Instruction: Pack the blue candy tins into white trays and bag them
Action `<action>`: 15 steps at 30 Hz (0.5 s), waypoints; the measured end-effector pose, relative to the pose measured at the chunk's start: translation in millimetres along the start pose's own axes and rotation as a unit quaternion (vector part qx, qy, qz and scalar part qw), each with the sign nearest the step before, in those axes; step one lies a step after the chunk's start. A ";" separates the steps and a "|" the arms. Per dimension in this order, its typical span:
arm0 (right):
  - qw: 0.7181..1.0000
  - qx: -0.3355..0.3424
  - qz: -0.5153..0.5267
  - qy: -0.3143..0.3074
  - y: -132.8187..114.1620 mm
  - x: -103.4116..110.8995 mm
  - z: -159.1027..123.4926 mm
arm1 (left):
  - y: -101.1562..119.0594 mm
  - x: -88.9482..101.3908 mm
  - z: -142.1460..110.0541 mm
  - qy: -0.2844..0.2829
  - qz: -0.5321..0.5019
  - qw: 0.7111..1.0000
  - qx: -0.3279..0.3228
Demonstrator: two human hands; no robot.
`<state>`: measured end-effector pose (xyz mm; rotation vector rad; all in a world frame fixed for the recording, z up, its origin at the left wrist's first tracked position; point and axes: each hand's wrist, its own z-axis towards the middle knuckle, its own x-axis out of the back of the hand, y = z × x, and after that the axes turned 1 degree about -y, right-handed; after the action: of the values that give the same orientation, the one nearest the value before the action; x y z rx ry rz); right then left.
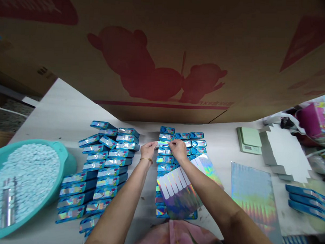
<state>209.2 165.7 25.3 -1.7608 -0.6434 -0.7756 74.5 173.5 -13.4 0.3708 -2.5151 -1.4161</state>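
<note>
My left hand [149, 150] and my right hand [178, 149] pinch opposite ends of a narrow shiny sticker [163, 143], stretched level between them. It lies over a column of small blue boxes [165, 160]; whether it touches one I cannot tell. Beneath my right forearm a rainbow-silver sticker sheet [179, 204] rests on the boxes, with several pale strip-shaped gaps along its upper left. My right arm covers part of it. To the left, more blue boxes [115, 163] stand in rows, many bearing shiny strips along their edges.
A turquoise basin [67, 161] of pale blue pieces [35, 167] stands at the left, a metal scoop-like cylinder [9, 202] in it. On the right are another shiny sheet [252, 189], a green scale [249, 140] and a white carton [286, 151]. A large cardboard box [163, 111] blocks the back.
</note>
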 end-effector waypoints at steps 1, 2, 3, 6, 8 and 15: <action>1.000 -0.001 -0.008 -0.006 -0.7 0.7 0.2 | 0.4 0.3 -0.2 -0.001 -0.005 1.000 0.004; 1.000 -0.003 -0.017 -0.012 -1.5 1.4 0.3 | 0.7 0.6 -0.4 -0.003 -0.010 1.000 0.009; 0.999 -0.005 -0.027 -0.016 -2.4 2.2 0.4 | 0.7 0.7 -0.4 -0.005 -0.015 1.000 0.013; 0.998 -0.005 -0.064 -0.024 -5.5 3.9 0.6 | -1.1 -0.6 -0.1 -0.012 -0.022 0.999 0.020; 0.995 -0.003 -0.095 -0.033 -8.4 4.3 1.0 | -3.9 -3.0 0.5 -0.020 -0.020 0.999 0.023; 0.973 0.048 -0.222 -0.031 -7.6 11.2 -4.2 | -10.6 -2.0 5.2 -0.028 0.030 0.999 -0.019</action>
<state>210.0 164.6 39.4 -1.5743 -1.1232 -0.9736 75.8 173.0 -25.3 0.2509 -2.5172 -1.4680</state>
